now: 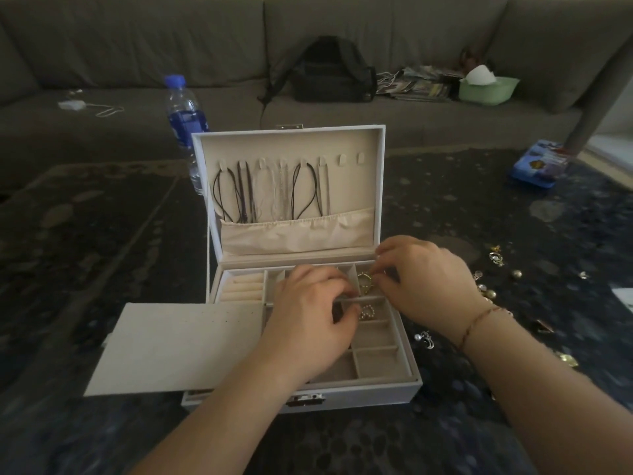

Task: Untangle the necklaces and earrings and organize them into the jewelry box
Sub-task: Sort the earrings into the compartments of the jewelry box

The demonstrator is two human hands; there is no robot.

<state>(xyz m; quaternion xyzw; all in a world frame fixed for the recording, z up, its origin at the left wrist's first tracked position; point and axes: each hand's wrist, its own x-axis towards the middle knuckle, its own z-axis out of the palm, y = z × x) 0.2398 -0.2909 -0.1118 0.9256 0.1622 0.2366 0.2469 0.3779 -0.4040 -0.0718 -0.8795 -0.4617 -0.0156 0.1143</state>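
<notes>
Nearest, at 6 o'clock, two bare forearms reach up from the bottom edge over the dark patterned table (pixel 102 234). The jewelry box (pixel 404 389) sits at centre, its long axis running left to right, its front clasp toward the person and its open lid (pixel 202 156) standing upright at the far side. A pale flat insert panel (pixel 171 347) lies across the box's left half, at 8 o'clock from centre.

The left hand (pixel 308 323) hovers over the tray's middle compartments, fingers curled with the tips pinched together near a divider; what they pinch is too small to tell. The right hand (pixel 424 286), with a thin bracelet on its wrist, pinches a gold ring-shaped earring (pixel 364 281) over the tray's far right compartment. One small silvery piece (pixel 366 311) lies in the compartment just nearer.

At 3 o'clock, loose earrings (pixel 496 258) are scattered on the table right of the box, roughly a dozen, too small to count exactly.

In the lid, six necklaces (pixel 274 190) hang vertically from eight hooks, their ends tucked into a fabric pocket.

Farther, at 11 o'clock, one water bottle (pixel 185 118) stands upright. At 12 o'clock a grey sofa (pixel 137 46) holds one black backpack (pixel 330 70).
</notes>
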